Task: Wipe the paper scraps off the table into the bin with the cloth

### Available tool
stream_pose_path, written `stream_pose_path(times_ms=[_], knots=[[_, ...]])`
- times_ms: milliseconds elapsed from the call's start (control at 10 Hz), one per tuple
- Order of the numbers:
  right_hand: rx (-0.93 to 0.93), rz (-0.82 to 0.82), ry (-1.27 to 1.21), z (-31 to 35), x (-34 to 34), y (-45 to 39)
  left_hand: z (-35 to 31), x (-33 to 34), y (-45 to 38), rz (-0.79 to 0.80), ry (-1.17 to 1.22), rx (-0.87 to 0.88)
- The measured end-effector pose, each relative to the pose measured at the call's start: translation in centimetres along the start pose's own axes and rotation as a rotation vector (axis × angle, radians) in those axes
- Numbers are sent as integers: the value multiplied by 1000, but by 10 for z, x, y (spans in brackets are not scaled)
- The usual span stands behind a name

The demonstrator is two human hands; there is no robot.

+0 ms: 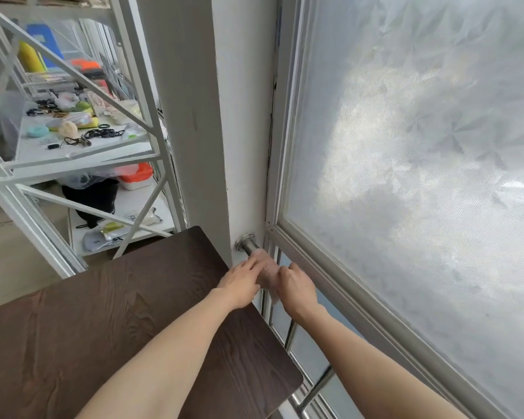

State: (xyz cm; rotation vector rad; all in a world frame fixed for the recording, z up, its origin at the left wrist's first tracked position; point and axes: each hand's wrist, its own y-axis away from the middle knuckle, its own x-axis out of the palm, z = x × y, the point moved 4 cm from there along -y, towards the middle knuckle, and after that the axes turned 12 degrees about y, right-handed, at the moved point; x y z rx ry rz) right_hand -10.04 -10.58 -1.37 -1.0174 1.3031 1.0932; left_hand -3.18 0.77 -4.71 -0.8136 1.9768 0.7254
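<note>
Pinkish cloth (268,272) is draped on the steel rail (250,246), and I hold it between both hands: left hand (242,282) and right hand (294,287) closed on it, probably to lift it off. Below my fingers, the dark wooden table (103,313) shows no scraps; no bin visible.

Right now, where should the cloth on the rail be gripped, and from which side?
Probably at its two outer parts, from the table side. The pinkish cloth is draped over the metal rail by the window, hanging below it. The left hand and right hand flank it already; pinch there and lift upward off the rail.
</note>
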Motion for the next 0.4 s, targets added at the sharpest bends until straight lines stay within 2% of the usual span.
stream_pose_path(times_ms=[100, 200, 300, 400], knots=[[-3, 10, 31, 4, -1, 8, 9, -4, 20, 73, 48, -71], [13, -64, 63, 10, -5, 12, 17, -11, 40, 111, 78, -113], [-47, -84, 44, 37, -18, 14, 14, -31, 73, 185, 127, -154], [-160, -159, 5, 76, -36, 20, 7, -55, 113, 124, 227, -124]])
